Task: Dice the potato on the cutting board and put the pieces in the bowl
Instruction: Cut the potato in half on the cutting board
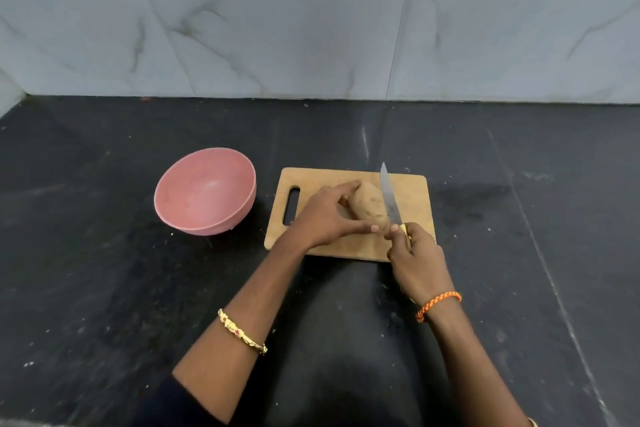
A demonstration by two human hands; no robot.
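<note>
A dark stone desk (pixel 104 288) with pale scuffs and specks meets a grey marble-veined wall (pixel 277 17) at the rear.

The potato (pixel 369 206) is whole, oblong and tan, with small dark spots on its skin. It lies on the wooden cutting board (pixel 408 194), between the two hands. The left hand (pixel 325 218) holds it: the fingers (pixel 341 188) curl over its far end and the thumb presses its near end. The right hand (pixel 417 260), just right of the potato, grips the yellow handle of the knife (pixel 388 196), fingers wrapped closed around it. The blade points away from the person and runs along the potato's right side; contact cannot be confirmed.

The board has a slot handle at its left end, beyond the left fingers. The pink bowl (pixel 206 196) stands on the desk left of the board, near but apart, tilted, with nothing visible inside.

A gold bangle (pixel 242 331) circles the left forearm; an orange braided band (pixel 438 305) circles the right wrist.
</note>
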